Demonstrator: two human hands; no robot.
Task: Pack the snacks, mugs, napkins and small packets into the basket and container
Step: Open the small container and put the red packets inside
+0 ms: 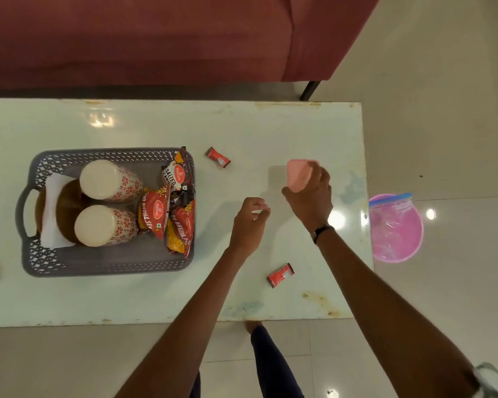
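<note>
Head view, setting: a pale glossy table (156, 297) seen from above, a dark red sofa (156, 38) beyond its far edge, tiled floor around it.
Basket: a grey perforated basket (41, 262) sits on the left part of the table, handle cut-outs at its left end.
Mugs: two patterned mugs (107, 179) lie in the basket's middle, pale round ends facing the camera, one behind the other.
Napkins: a white napkin (51, 214) lies at the basket's left end, partly under a brown round item I cannot identify.
Snacks: red and yellow snack bags (156, 214) stand crowded along the basket's right wall.
Container: a small pink container (296, 175) is gripped in the right hand (311, 196), tilted, over the table's right side.
Right hand: fingers curled round the container from the near side; a watch (321, 232) on the wrist.
Left hand: the left hand (249, 222) hovers just left of the right one, fingers loosely curled; it seems to hold nothing, though its fingertips are hard to read.
Small packets: one red packet (217, 157) lies between basket and container; a second packet (280, 274) lies nearer the front edge; more red packets show at the far left edge.
Floor: a pink bowl (397, 245) with a clear zip bag (391, 214) over it, right of the table.
Handling judgement: the packets look light, thin and crinkly, likely slippery on the glossy top; pinching one by a crimped end should lift it best. The container looks rigid and light, best steadied by its sides.
</note>
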